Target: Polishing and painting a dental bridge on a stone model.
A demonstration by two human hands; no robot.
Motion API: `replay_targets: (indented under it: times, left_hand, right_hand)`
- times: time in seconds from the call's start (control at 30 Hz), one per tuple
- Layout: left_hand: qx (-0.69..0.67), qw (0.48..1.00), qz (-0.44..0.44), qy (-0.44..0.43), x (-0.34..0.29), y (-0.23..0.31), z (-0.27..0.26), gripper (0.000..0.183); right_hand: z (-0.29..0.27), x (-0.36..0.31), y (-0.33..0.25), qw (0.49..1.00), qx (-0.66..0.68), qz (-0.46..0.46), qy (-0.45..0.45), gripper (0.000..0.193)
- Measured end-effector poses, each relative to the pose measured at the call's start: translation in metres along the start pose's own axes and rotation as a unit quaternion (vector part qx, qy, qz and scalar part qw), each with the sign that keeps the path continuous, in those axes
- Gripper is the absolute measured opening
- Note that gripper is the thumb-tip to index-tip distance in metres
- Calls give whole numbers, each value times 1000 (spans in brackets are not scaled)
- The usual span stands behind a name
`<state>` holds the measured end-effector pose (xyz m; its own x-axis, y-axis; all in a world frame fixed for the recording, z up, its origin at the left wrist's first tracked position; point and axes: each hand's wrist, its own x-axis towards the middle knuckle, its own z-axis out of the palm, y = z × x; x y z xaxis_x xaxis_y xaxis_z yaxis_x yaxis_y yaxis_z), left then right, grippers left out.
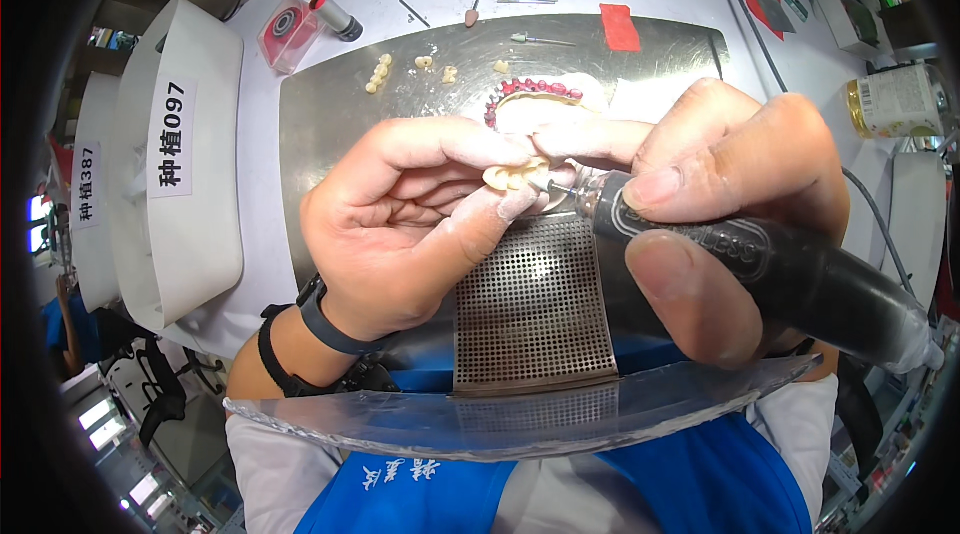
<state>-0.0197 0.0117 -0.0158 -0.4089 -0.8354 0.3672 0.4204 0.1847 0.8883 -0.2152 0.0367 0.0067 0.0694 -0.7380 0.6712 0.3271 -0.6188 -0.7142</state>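
Red-toothed dental model [540,112] beyond hands [390,229]

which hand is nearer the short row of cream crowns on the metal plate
Left. The left hand is below the row of crowns in the picture; the right hand, gripping the black handpiece, is farther right.

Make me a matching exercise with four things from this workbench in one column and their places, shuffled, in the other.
Things:
1. Black rotary handpiece
2. Cream dental restoration
3. Red rectangular patch
4. Perforated metal panel

Places:
A. Lying at the far edge of the metal bench plate
B. Reaching the upper edge of the clear curved shield, as pictured
C. Gripped in the right hand
D. Held at the fingertips of the left hand

Right pairs: 1-C, 2-D, 3-A, 4-B
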Motion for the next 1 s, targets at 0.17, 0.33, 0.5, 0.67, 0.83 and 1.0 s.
replay_targets:
  times: [0.17, 0.33, 0.5, 0.67, 0.83, 1.0]
  left_hand:
    - [79, 997, 21, -16, -2, 2, -2, 28]
    - [143, 990, 10, -10, -1, 6, 0, 28]
    - [81, 997, 2, -6, 0, 3, 1, 29]
    - [75, 997, 1, -6, -3, 4, -1, 29]
    - [51, 999, 8, -10, -1, 0, -1, 30]
    - [13, 999, -30, 22, 0, 5, 8, 28]
  right_hand:
    - [-12, 2, -4, 988, -113, 35, -96, 24]
    - [1, 5, 3, 997, -69, 6, -31, 22]
    - [-7, -8, 4, 994, -104, -5, -37, 22]
    - [-12, 5, -12, 979, -166, 65, -102, 22]
    - [-21, 5, -14, 972, -183, 73, -126, 22]
    - [-16, 8, -20, 974, -186, 78, -107, 22]
